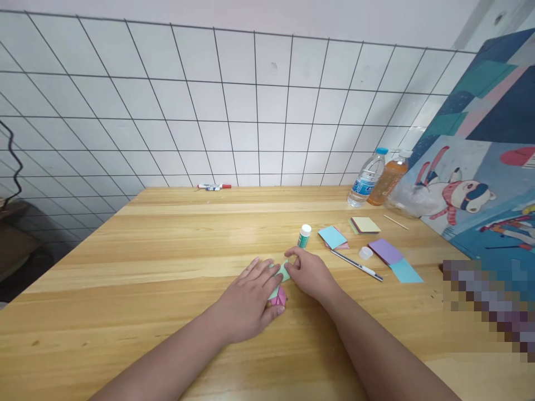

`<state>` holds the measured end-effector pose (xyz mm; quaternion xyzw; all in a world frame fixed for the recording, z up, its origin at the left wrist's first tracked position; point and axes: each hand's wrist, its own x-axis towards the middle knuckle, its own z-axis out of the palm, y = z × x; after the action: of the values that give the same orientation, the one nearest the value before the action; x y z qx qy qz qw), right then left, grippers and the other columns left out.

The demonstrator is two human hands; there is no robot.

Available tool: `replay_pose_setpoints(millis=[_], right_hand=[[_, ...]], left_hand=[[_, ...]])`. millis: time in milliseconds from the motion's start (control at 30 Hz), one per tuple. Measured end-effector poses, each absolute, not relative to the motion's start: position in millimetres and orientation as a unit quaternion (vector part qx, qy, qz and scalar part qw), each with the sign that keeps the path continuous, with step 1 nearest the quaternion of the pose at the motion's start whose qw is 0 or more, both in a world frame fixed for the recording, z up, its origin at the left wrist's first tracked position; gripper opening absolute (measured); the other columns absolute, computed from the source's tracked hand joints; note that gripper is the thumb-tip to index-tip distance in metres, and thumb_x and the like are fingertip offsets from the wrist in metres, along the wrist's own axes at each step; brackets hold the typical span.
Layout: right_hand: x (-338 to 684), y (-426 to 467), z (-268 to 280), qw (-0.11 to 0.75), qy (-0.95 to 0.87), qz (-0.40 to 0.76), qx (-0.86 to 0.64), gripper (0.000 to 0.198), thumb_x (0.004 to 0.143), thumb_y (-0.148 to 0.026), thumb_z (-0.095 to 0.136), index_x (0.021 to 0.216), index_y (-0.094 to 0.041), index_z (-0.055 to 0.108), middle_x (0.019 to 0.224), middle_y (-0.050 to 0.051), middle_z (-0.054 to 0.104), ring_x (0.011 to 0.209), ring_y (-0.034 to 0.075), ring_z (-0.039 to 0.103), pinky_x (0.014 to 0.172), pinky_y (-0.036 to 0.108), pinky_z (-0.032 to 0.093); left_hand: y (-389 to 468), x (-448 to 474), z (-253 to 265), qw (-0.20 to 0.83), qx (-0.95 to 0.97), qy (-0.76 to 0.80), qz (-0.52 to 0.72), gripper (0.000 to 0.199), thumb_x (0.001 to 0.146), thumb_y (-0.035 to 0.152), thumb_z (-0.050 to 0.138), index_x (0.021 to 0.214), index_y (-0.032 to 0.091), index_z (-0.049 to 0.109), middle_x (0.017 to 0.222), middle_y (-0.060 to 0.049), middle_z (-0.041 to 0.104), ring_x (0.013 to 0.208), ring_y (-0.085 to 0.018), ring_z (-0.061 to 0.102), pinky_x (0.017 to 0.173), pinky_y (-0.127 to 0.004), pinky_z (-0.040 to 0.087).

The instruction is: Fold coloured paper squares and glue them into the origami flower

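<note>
A pale green paper lies on the wooden table in front of me, largely covered by my fingers. My left hand rests flat across it with outstretched fingers. At the paper's right edge, the bent thumb and index finger of my right hand close on its corner. A pink folded paper piece shows beneath the green one, beside my left thumb. Just beyond my right hand stands a glue stick with a white cap.
Right of the glue stick lie blue paper squares, a yellow-topped stack, a pen-like silver tool, a small clear cap and a purple sheet. Two bottles stand by the wall. Markers lie at the back edge.
</note>
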<state>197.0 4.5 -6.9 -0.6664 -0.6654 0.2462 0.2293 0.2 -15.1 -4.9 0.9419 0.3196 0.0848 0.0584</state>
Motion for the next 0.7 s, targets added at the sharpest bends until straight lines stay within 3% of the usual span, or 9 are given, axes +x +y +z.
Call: replay_pose_setpoints(millis=[133, 267, 433, 567, 700], right_hand=[[197, 4, -9, 0.243, -0.678, 0.243, -0.649, 0.024, 0.079, -0.029, 0.051, 0.102, -0.026, 0.058, 0.063, -0.004, 0.058, 0.061, 0.013, 0.053, 0.054, 0.022, 0.030], [197, 4, -9, 0.241, -0.698, 0.243, -0.629, 0.024, 0.079, -0.021, 0.047, 0.095, -0.027, 0.064, 0.064, -0.003, 0.060, 0.060, 0.012, 0.052, 0.055, 0.022, 0.030], [195, 2, -3, 0.227, -0.701, 0.220, -0.639, 0.015, 0.080, -0.027, 0.050, 0.084, -0.024, 0.065, 0.064, -0.002, 0.061, 0.060, 0.012, 0.052, 0.053, 0.022, 0.028], [193, -1, 3, 0.224, -0.714, 0.194, -0.634, 0.013, 0.082, -0.030, 0.051, 0.082, -0.023, 0.062, 0.065, -0.002, 0.058, 0.062, 0.012, 0.052, 0.054, 0.022, 0.028], [193, -3, 4, 0.236, -0.776, 0.173, -0.559, 0.016, 0.080, -0.022, 0.054, 0.091, -0.027, 0.065, 0.085, -0.001, 0.060, 0.080, 0.013, 0.055, 0.067, 0.022, 0.036]], left_hand=[[-14, -2, -6, 0.065, 0.943, 0.313, 0.094, 0.053, 0.089, 0.048, 0.040, 0.136, 0.024, 0.035, 0.144, -0.004, 0.038, 0.136, -0.027, 0.024, 0.111, -0.049, 0.018], [-9, -7, -3, 0.048, 0.940, 0.315, 0.122, 0.047, 0.088, 0.026, 0.040, 0.135, 0.028, 0.036, 0.145, 0.000, 0.036, 0.137, -0.025, 0.021, 0.111, -0.051, 0.018], [2, -18, 3, 0.006, 0.905, 0.372, 0.207, 0.058, 0.070, 0.008, 0.042, 0.124, 0.026, 0.046, 0.140, -0.001, 0.040, 0.132, -0.026, 0.027, 0.111, -0.052, 0.013], [10, -25, 4, 0.021, 0.851, 0.439, 0.287, 0.046, 0.070, 0.007, 0.037, 0.112, 0.022, 0.052, 0.121, -0.006, 0.054, 0.118, -0.025, 0.043, 0.104, -0.047, 0.029], [10, -24, 4, 0.064, 0.839, 0.452, 0.297, 0.022, 0.080, 0.022, 0.045, 0.097, 0.023, 0.058, 0.103, -0.005, 0.060, 0.102, -0.024, 0.051, 0.089, -0.042, 0.041]])
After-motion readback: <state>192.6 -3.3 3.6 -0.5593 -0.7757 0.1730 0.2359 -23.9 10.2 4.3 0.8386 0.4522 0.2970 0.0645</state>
